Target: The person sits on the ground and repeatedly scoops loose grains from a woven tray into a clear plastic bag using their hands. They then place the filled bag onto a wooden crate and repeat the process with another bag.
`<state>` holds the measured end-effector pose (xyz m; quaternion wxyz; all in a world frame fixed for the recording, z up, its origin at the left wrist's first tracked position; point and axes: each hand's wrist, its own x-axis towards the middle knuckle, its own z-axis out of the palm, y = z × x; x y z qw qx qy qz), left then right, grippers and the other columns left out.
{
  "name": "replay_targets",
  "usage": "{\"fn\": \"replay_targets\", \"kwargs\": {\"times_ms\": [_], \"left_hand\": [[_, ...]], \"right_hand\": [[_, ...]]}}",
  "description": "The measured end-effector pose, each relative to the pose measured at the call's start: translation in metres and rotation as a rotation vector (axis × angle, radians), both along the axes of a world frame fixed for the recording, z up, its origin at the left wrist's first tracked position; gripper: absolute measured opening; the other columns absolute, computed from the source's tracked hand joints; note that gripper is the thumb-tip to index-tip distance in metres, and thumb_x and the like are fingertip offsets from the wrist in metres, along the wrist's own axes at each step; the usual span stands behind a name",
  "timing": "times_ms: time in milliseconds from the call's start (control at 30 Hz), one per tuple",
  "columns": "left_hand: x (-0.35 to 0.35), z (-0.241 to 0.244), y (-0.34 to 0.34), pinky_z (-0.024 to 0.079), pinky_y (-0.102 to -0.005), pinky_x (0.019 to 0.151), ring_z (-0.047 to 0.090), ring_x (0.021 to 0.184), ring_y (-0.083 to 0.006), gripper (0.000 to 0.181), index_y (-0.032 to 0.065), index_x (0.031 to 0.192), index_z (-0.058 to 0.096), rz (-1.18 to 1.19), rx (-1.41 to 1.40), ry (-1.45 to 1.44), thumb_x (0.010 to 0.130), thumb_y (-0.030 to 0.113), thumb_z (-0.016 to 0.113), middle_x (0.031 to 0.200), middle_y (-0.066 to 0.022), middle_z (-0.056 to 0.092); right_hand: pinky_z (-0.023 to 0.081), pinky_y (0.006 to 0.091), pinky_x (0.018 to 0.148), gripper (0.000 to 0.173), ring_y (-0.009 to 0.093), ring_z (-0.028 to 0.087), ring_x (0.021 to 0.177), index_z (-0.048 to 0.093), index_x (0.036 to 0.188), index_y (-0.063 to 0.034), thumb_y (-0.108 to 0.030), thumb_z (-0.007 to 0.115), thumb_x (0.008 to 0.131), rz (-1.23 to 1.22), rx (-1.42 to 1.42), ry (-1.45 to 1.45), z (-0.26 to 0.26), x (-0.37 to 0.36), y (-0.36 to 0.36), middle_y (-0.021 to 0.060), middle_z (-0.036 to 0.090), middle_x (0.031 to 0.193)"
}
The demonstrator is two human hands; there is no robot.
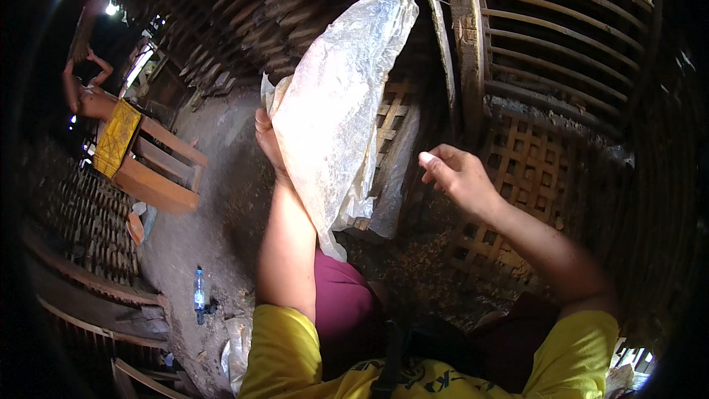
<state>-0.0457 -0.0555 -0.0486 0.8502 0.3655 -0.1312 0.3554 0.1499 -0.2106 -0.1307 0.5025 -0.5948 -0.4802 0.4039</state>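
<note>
A large, crumpled, translucent plastic sheet (338,105) hangs upright before me, its folded top at the upper middle and its lower tip by my knee. My left hand (270,138) grips its left edge; most of the fingers are hidden behind the sheet. To the right of the sheet, apart from it, my right hand (451,172) is raised with fingers curled and thumb near the index finger. Whether anything thin is between those fingertips cannot be told. Behind the sheet, a woven slat panel (392,108) and another piece of clear plastic (394,177) are partly visible.
A lattice of woven slats (520,166) lies at right below a slatted wooden rack (559,39). A wooden post (465,27) stands near it. A blue-labelled bottle (199,291) is on the floor at left. Another person (97,94) with raised arms is beside a wooden bench (155,188).
</note>
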Motion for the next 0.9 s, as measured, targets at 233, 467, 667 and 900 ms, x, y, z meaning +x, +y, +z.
{"fn": "replay_targets", "kwargs": {"times_ms": [233, 467, 667, 900], "left_hand": [[0.006, -0.005, -0.005, 0.029, -0.0496, 0.104, 0.04, 0.123, -0.0374, 0.069, -0.0023, 0.13, 0.042, -0.116, -0.007, -0.013, 0.078, 0.043, 0.049, 0.133, -0.0235, 0.042], [-0.017, -0.002, 0.016, 0.031, -0.0491, 0.103, 0.04, 0.123, -0.0368, 0.069, -0.0051, 0.127, 0.044, 0.144, 0.038, 0.038, 0.077, 0.043, 0.048, 0.132, -0.0237, 0.042], [-0.041, 0.023, 0.03, 0.033, -0.0467, 0.101, 0.043, 0.118, -0.0349, 0.064, -0.0054, 0.122, 0.047, 0.386, 0.166, 0.234, 0.076, 0.039, 0.049, 0.126, -0.0227, 0.046], [-0.052, 0.012, 0.023, 0.035, -0.0439, 0.098, 0.046, 0.111, -0.0328, 0.057, -0.0057, 0.115, 0.05, 0.369, 0.147, 0.343, 0.074, 0.034, 0.049, 0.119, -0.0215, 0.05]], "right_hand": [[0.047, 0.0416, 0.079, 0.059, 0.032, 0.063, 0.085, 0.066, 0.087, -0.0009, -0.057, 0.047, 0.083, 0.049, -0.137, -0.405, 0.004, -0.03, 0.009, 0.0203, 0.064, 0.078], [0.049, 0.0408, 0.067, 0.03, 0.034, 0.063, 0.068, 0.066, 0.087, -0.0015, -0.029, 0.054, 0.087, -0.008, 0.169, -0.252, -0.042, -0.009, 0.026, 0.0198, 0.061, 0.066], [0.049, 0.0349, 0.074, 0.031, 0.024, 0.064, 0.08, 0.066, 0.098, -0.0031, -0.031, 0.06, 0.085, 0.302, -0.007, -0.29, -0.108, 0.07, 0.025, 0.0155, 0.067, 0.088], [0.035, 0.038, 0.099, 0.049, 0.024, 0.048, 0.116, 0.054, 0.123, -0.0119, -0.037, 0.064, 0.082, 0.806, -0.51, -0.286, -0.121, 0.111, 0.01, 0.0098, 0.053, 0.125]]}}
